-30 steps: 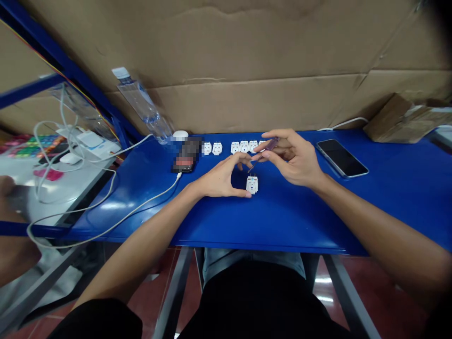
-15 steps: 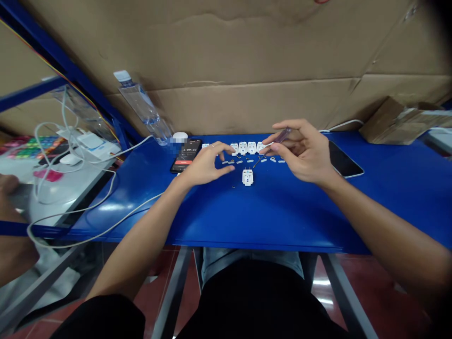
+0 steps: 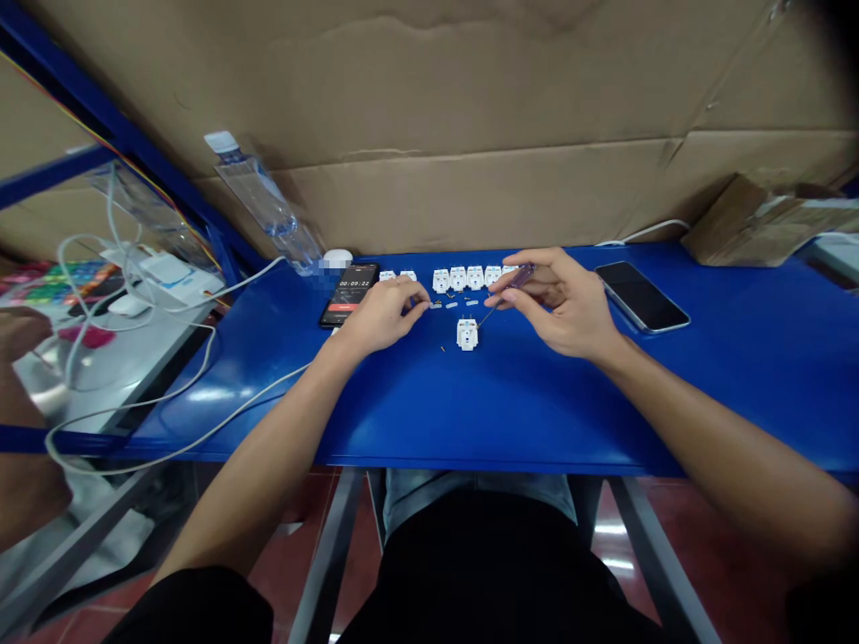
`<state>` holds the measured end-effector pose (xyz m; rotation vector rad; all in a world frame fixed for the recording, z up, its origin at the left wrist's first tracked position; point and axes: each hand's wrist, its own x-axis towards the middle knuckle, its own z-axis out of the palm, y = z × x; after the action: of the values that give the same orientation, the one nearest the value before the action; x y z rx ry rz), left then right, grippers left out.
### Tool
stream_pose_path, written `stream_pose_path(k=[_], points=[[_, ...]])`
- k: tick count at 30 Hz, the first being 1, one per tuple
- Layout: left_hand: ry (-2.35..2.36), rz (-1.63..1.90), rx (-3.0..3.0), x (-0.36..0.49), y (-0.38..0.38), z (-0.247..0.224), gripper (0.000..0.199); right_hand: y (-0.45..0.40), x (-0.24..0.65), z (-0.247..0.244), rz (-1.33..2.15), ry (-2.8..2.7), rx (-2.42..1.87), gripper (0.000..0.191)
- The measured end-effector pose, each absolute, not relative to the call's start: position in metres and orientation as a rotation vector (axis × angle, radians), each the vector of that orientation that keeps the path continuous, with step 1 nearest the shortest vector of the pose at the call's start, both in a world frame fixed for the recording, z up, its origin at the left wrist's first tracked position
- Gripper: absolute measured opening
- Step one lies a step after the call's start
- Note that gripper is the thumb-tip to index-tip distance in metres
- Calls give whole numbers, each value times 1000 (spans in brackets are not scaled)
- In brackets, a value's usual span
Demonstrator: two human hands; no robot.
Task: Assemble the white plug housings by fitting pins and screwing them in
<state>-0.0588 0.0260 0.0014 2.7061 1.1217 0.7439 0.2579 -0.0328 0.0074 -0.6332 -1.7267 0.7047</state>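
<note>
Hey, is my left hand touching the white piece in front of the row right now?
Apart. The head view shows blue tabletop between the left hand and the white piece.

One wall (image 3: 470,98), faced in plain brown cardboard, creased and joined along a long horizontal seam (image 3: 382,154); before me, against its foot, one blue worktable (image 3: 523,411), smooth and glossy, with grey supports (image 3: 328,547) slanting below its front edge. At the left end, one blue metal frame (image 3: 111,103), sloping, with red and yellow wires along it, and one adjoining pale grey table (image 3: 87,371). Underfoot, one floor (image 3: 295,572) of dark red tiles with pale joints, bright white reflections (image 3: 612,529) lying across it, and a softer glare (image 3: 218,386) on the blue top.
</note>
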Motion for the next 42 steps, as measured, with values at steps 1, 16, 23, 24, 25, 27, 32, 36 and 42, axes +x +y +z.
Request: stream_pose_path(k=[1, 16, 23, 24, 25, 27, 32, 36, 42], points=[[1047, 734, 2700, -54, 19, 6, 15, -32, 258, 7, 707, -1727, -638, 39], [683, 769, 2485, -17, -17, 6, 9, -34, 262, 6, 718, -1748, -675, 39], [730, 759, 2429, -16, -16, 3, 9, -37, 260, 10, 710, -1762, -653, 37], [737, 766, 2427, -17, -16, 4, 10, -37, 260, 10, 710, -1765, -653, 37], [738, 779, 2428, -17, -16, 5, 10, -37, 260, 11, 707, -1768, -651, 37], [726, 790, 2441, -20, -16, 8, 11, -38, 261, 11, 706, -1772, -648, 38], [663, 700, 2473, -25, -13, 10, 17, -38, 261, 11, 717, -1779, -670, 37], [630, 695, 2480, -26, -10, 7, 19, -39, 261, 12, 703, -1786, -661, 36], [609, 672, 2477, -26, -8, 6, 14, -39, 260, 11, 697, -1786, -654, 37]])
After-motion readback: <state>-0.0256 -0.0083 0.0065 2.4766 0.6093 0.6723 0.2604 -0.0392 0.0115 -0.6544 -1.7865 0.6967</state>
